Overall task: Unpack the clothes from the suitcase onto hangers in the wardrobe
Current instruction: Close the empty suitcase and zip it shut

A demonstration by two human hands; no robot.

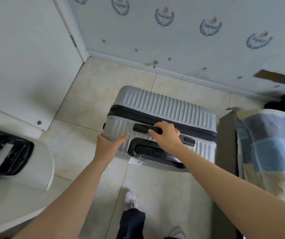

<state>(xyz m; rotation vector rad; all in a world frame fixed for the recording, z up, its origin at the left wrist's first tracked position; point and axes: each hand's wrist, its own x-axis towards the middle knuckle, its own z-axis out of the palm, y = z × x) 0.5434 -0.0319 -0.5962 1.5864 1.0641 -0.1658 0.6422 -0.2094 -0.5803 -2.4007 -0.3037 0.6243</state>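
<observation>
A silver ribbed hard-shell suitcase with a black zip band stands closed on the tiled floor in front of me. My right hand is wrapped around its black carry handle on top. My left hand grips the suitcase's near left corner. A white tag hangs beside the telescopic handle recess. No clothes, hangers or wardrobe interior are visible.
A white door or panel stands at the left. A white rounded table with a black object on it is at the lower left. A bed with a blue patchwork cover is on the right. My white shoe is below.
</observation>
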